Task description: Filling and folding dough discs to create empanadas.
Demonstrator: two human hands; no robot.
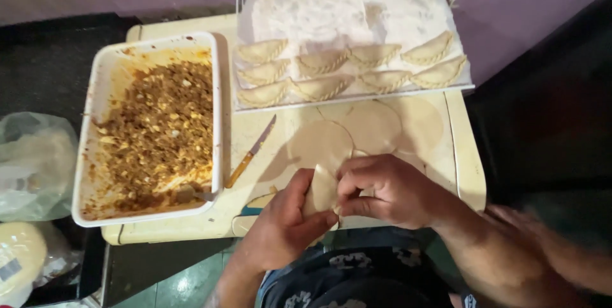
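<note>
Cream-coloured surface (pixel 462 155) below me carries flat dough discs (pixel 370 126). Just over its near edge I hold a folded dough pocket (pixel 320 190) between both hands: my left hand (pixel 284 225) cups it from below, my right hand (pixel 386 190) pinches its seam, fingers curled.

You are pinching one half-folded pastry (pixel 320 192) in your two hands, with three flat dough discs (pixel 322 145) lying just beyond that grip, nine sealed pastries (pixel 322 88) on one wire rack (pixel 357 96) farther off, and one knife (pixel 250 153) and one filling tray (pixel 95 78) sitting to its left.
</note>
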